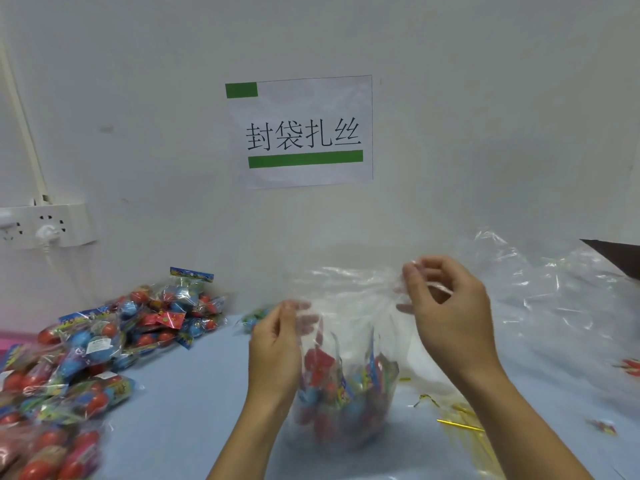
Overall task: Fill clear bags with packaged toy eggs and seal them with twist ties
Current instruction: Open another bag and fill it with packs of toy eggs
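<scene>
Clear bag: the clear bag stands upright on the worktop at about 6 o'clock from the frame's centre, its lower part filled with packaged toy eggs in red and blue; the open mouth rises loose and crinkled above them.
Left hand: the left hand sits at the bag's 9 o'clock side, fingers curled and pinching the upper edge of the plastic.
Right hand: the right hand is at the bag's 1 o'clock, higher than the left, thumb and fingers closed on the rim of the film, drawing that side of the mouth up.
Loose egg packs: a heap of egg packs lies on the worktop at 9 o'clock from the bag, well apart from it, spreading down to the frame's lower left corner; one pack stands at the heap's far end against the wall.
Twist ties: gold twist ties lie on the worktop at 3 o'clock from the bag's base, just beside the right forearm.
Spare bags: a pile of empty clear bags lies at 2 o'clock, beyond the right hand.
Sign: a paper sign with green bars and black characters is fixed to the wall at 12 o'clock.
Socket: a white power strip with one plug in it hangs on the wall at 10 o'clock.
</scene>
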